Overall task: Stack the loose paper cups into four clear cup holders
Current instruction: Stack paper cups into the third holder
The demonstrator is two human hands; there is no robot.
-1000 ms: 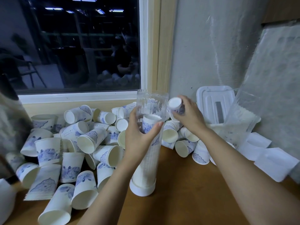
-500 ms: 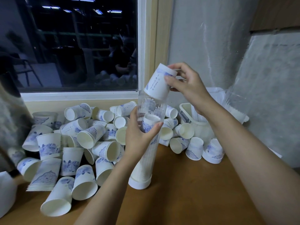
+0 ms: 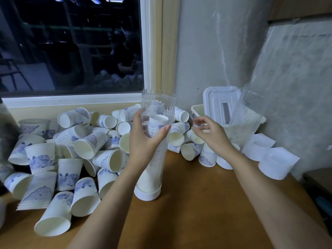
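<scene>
My left hand is gripping the clear cup holder, thumb and fingers curling round it. My right hand is hovering beside it, fingers loosely curled, empty. Both forearms are reaching forward.

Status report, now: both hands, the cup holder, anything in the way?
Left hand grips clear cup holder, upright on table. Right hand empty, fingers loose, above loose cups. Stacked cups fill holder up to the grip; mouth unobstructed.
</scene>
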